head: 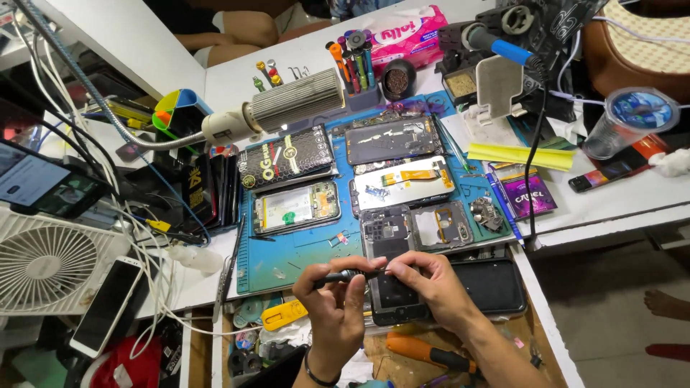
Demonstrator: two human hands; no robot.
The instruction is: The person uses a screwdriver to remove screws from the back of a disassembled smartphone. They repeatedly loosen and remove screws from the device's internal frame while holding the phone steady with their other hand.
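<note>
Head view, bench with blue mat (302, 259).

Left hand (332, 302): fingers curled tight around a thin dark screwdriver (348, 275), held near level, tip pointing right toward the phone. Grip sits close to the tip end, which looks suited to fine control.

Right hand (431, 287): fingers narrowed onto the upper edge of an opened phone (392, 291), thumb and forefinger meeting the tool tip. Probably steadying the phone and guiding the tip at once.

The phone sits at the near edge of the mat, back off, dark insides up, directly under both hands and above the open drawer (402, 352). Close to the body, so the wrists can rest.

Parts are laid out on the mat far of the hands, apart from one another: a mid-frame (442, 226) just beyond the phone, a white panel with orange flex (402, 183), a dark panel (388, 140), a green-lit board (295, 207) to the left. Spread flat, likely so nothing gets mixed.

Lamp (295, 100) on a gooseneck hangs over the far left of the mat. Tool holder (356, 72) at the far edge. Orange-handled tool (424, 352) lies in the drawer. Fan (50, 266) at far left.
</note>
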